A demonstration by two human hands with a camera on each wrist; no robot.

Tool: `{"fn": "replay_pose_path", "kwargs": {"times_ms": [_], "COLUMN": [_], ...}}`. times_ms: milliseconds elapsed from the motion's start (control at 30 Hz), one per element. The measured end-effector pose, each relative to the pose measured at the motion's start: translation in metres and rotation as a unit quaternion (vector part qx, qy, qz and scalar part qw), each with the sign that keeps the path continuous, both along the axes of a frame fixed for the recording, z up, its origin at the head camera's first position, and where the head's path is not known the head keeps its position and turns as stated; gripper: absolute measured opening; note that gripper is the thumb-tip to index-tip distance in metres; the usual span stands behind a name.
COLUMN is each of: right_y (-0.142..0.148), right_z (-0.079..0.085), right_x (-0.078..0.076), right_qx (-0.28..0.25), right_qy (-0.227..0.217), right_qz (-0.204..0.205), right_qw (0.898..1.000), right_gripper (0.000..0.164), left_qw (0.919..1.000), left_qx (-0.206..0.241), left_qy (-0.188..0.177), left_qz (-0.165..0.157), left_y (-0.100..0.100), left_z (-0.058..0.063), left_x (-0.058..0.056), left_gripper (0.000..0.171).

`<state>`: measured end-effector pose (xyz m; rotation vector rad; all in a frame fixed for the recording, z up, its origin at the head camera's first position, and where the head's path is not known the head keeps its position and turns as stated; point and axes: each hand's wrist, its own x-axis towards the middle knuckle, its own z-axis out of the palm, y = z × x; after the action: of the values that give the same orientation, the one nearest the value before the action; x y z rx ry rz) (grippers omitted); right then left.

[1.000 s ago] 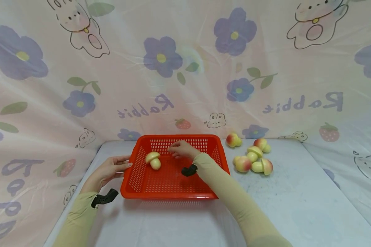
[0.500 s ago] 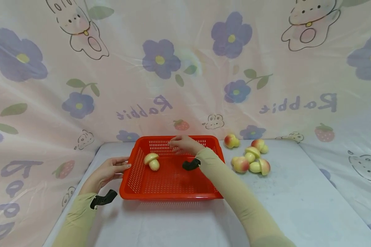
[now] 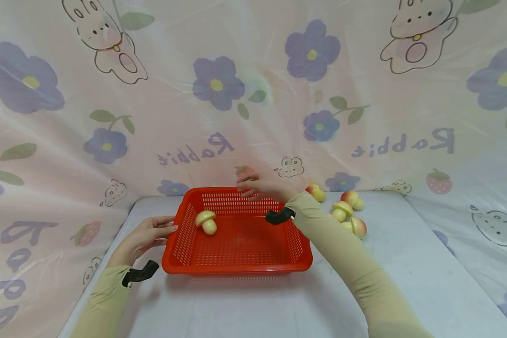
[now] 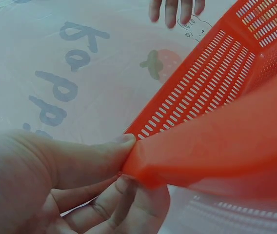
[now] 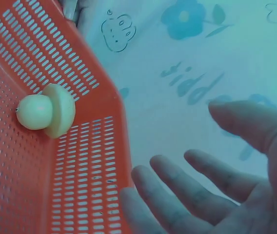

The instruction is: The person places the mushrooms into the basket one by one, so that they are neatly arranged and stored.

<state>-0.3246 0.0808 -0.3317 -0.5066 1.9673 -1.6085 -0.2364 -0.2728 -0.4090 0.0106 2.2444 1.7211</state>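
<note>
My left hand (image 3: 145, 234) pinches the left rim of a red plastic basket (image 3: 236, 268), thumb on top and fingers beneath, as the left wrist view shows. Inside the basket, toward its left side, lies a pale yellow toy mushroom (image 5: 38, 112). Over the basket's back rim hovers my right hand (image 3: 266, 187), its fingers spread loosely and nothing between them in the right wrist view. To the right of the basket, partly behind my right sleeve, are several more toy mushrooms, among them one with a yellow cap (image 3: 342, 210) and one with a reddish cap (image 3: 359, 227).
A white cloth covers the table (image 3: 414, 263). Behind it hangs a pink curtain (image 3: 160, 103) printed with flowers and rabbits. Another reddish mushroom (image 3: 315, 192) lies near the basket's back right corner, and one more (image 3: 352, 200) sits farther right.
My right hand has risen from inside the basket and moved back and right, over its back rim. My left hand stays on the left rim, and the mushroom in the basket has not moved.
</note>
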Motion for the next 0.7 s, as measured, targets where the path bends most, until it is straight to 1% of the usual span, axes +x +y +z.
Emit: {"fn": "replay_pose_path", "kwargs": {"times_ms": [133, 267, 333, 433, 567, 600, 700], "right_y": [0.016, 0.032, 0.04, 0.052, 0.073, 0.079, 0.097], "right_z": [0.007, 0.007, 0.007, 0.005, 0.0, -0.001, -0.003], "right_x": [0.009, 0.015, 0.019, 0.021, 0.023, 0.024, 0.025], "right_qx": [0.014, 0.024, 0.025, 0.01, -0.014, -0.015, -0.023], "right_qy": [0.01, 0.015, 0.02, 0.016, 0.013, 0.019, 0.028], "right_qz": [0.009, 0.012, 0.015, 0.012, 0.0, -0.003, -0.012], "right_qw": [1.0, 1.0, 0.999, 1.0, 1.0, 1.0, 0.999], "right_gripper": [0.041, 0.044, 0.044, 0.041, 0.041, 0.041, 0.044], "left_qw": [1.0, 0.9999, 0.9999, 0.9999, 0.9999, 0.9998, 0.9998], "left_qx": [0.009, 0.013, 0.011, 0.009, 0.014, 0.017, 0.017], "left_qy": [-0.001, -0.001, -0.004, -0.007, -0.004, -0.005, -0.003], "left_qz": [-0.003, -0.005, 0.0, 0.006, 0.003, 0.006, 0.002], "left_y": [-0.002, -0.004, -0.004, -0.003, -0.002, -0.001, 0.001], "left_z": [0.0, -0.001, -0.001, -0.002, -0.002, -0.001, 0.0], "left_x": [0.0, 0.0, 0.0, 0.0, 0.0, 0.0, 0.001], "left_gripper": [0.067, 0.069, 0.071, 0.071, 0.069, 0.068, 0.068]}}
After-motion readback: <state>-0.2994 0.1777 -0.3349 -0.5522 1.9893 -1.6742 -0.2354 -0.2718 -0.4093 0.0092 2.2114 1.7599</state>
